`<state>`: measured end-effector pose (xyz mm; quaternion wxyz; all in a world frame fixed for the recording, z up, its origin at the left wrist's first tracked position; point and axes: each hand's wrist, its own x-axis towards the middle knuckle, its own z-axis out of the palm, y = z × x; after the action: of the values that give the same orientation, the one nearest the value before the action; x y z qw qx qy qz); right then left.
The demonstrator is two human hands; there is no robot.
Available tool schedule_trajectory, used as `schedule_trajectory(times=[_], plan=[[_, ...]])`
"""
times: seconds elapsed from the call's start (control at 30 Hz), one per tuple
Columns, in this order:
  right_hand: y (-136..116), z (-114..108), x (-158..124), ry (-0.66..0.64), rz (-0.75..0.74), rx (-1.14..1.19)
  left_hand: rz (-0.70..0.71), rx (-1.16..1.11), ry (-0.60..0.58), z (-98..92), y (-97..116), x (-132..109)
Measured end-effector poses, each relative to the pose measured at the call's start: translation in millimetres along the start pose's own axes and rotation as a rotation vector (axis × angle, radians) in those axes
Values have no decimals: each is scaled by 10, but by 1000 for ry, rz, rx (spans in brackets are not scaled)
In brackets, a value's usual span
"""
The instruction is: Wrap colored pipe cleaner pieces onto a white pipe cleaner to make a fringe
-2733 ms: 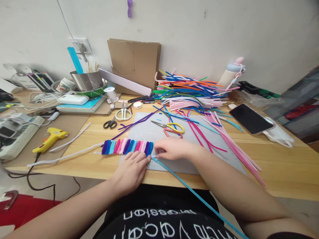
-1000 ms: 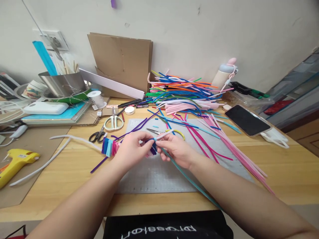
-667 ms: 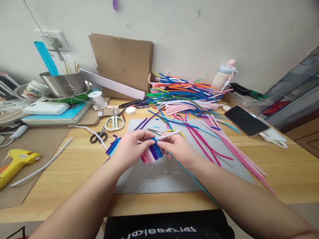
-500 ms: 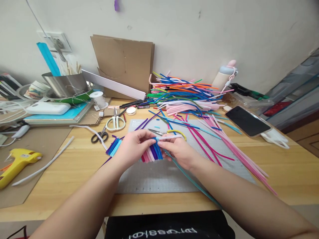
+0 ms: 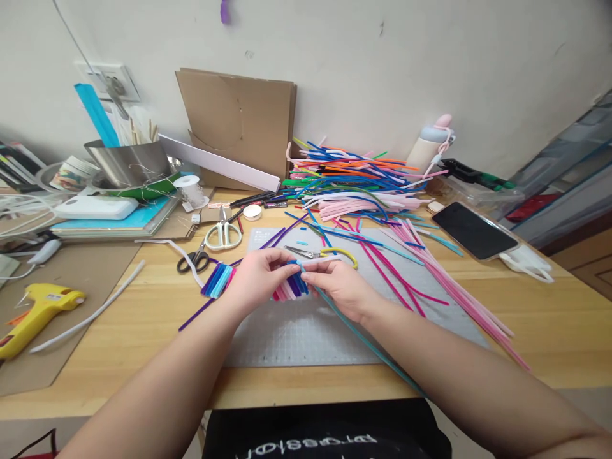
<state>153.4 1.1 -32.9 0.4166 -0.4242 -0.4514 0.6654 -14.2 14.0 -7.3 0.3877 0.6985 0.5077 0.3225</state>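
A strip of pipe cleaners (image 5: 288,290) set side by side in pink, purple and blue lies across my left hand (image 5: 258,277), which is closed on it. The strip's other end pokes out left of that hand. At its right end my right hand (image 5: 337,284) pinches a light blue pipe cleaner (image 5: 354,328), whose long tail hangs down past the table's front edge. A pale pipe cleaner (image 5: 322,261) runs above the right fingers. Just behind the hands are yellow-handled scissors (image 5: 347,255) on the grey cutting mat (image 5: 296,347).
A heap of mixed pipe cleaners (image 5: 358,182) lies against the wall, with pink ones (image 5: 459,299) spread at right. White-handled scissors (image 5: 222,236) and black-handled scissors (image 5: 193,261) lie left of the mat. A yellow glue gun (image 5: 38,312) is far left, a phone (image 5: 473,231) at right.
The strip has tilted and shifted slightly up and left in my hands, and a purple pipe cleaner shows more at its left. Both hands keep their grip.
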Motion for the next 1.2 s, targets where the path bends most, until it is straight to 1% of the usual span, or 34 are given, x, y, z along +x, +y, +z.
schedule_trajectory(times=[0.07,0.13,0.23,0.3,0.43,0.53,0.6,0.7,0.77,0.83,0.93,1.03,1.1,1.2], plan=[[-23,9,-16,-15,22,30,-1,-4,21,-7,-6,2],[-43,13,-24,-2,45,37,-13,-53,32,-15,-21,9],[-45,12,-17,19,41,-23,-49,-167,30,-19,-45,26],[-30,14,-11,15,29,-37,-44,-219,16,-15,-48,35],[-10,31,-23,-7,32,-10,-18,-210,23,-4,-39,37],[-6,40,-36,-18,39,-5,-36,-233,36,-5,-41,35],[7,40,-37,-59,45,-17,-56,-303,37,-8,-49,39],[48,47,-30,-187,71,-66,-57,-370,74,-9,-70,57],[82,60,-28,-217,66,-110,-37,-353,98,-4,-85,71],[109,79,-31,-204,54,-139,-14,-310,105,4,-98,81],[135,102,-39,-195,74,-131,5,-265,74,15,-106,81],[147,110,-42,-196,96,-92,-6,-256,46,13,-105,77],[147,109,-40,-205,111,-36,-16,-278,78,-1,-102,78],[131,105,-38,-208,120,48,-30,-318,162,-31,-92,85]])
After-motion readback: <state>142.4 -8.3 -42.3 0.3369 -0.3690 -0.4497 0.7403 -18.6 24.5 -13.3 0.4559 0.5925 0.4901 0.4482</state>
